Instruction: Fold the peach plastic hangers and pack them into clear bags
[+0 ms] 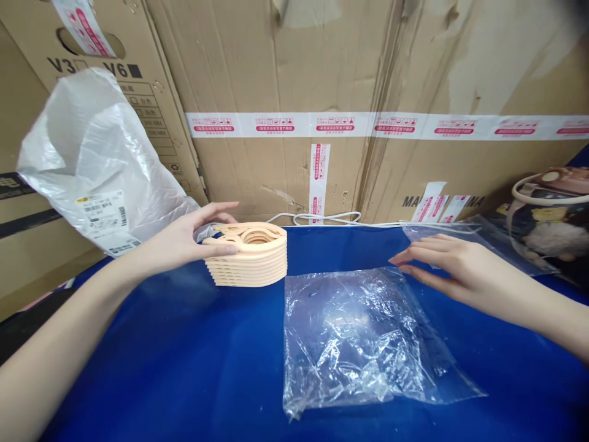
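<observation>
My left hand (184, 239) is closed around the left end of a stack of peach plastic folding hangers (248, 264), with the thumb across the top front and the fingers behind. The stack is neatly nested, several layers deep, with a round opening on top. Below and to its right, a clear plastic bag (350, 337) lies flat and crinkled on the blue table surface (193, 356). Over that bag's upper right corner is my right hand (442, 264), its fingers stretched out and the thumb slightly apart. Whether its fingertips touch the plastic I cannot tell.
A white mailing bag (105, 153) with a printed label leans at the left. Large taped cardboard boxes (276, 73) wall off the back. A white cord (322, 216) runs along the rear edge. Another clear bag (488, 236) and a dark container with a handle (552, 221) stand at right.
</observation>
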A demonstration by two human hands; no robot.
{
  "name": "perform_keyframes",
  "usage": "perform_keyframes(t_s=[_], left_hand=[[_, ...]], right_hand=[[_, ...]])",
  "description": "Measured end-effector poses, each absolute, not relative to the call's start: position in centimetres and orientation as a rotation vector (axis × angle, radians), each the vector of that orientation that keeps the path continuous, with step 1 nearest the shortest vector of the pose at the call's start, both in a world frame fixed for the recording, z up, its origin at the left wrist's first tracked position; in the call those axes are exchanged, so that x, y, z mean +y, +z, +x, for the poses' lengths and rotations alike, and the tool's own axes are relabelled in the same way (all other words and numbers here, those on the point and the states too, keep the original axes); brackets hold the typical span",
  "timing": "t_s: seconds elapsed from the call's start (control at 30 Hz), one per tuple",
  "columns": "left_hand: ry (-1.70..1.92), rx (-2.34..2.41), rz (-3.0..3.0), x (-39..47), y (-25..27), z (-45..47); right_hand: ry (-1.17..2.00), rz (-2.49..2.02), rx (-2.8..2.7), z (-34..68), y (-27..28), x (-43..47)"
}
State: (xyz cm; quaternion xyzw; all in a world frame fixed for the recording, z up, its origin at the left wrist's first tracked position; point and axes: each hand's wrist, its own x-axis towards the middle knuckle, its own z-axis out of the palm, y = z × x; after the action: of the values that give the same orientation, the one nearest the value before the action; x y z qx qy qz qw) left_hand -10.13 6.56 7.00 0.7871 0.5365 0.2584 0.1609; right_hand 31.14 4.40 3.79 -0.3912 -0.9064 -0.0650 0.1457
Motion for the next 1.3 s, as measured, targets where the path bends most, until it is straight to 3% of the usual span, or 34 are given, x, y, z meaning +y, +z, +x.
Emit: perform_keyframes(t_s=[0.63,1.0,1.3], left_hand=[[1.165,1.334,1.942,5.0,6.8,-7.0],[0.921,0.911,1.565,-0.5,3.3,0.4],[0.795,0.949,1.694,-0.5,0.6,1.4]], right_hand=[[-0.029,-1.127,-2.518,28.6,2.6,3.5],[1.223,-1.126,-1.931,25.2,3.5,-0.7],[1.529,-1.105,-1.644,25.0,3.2,0.3]])
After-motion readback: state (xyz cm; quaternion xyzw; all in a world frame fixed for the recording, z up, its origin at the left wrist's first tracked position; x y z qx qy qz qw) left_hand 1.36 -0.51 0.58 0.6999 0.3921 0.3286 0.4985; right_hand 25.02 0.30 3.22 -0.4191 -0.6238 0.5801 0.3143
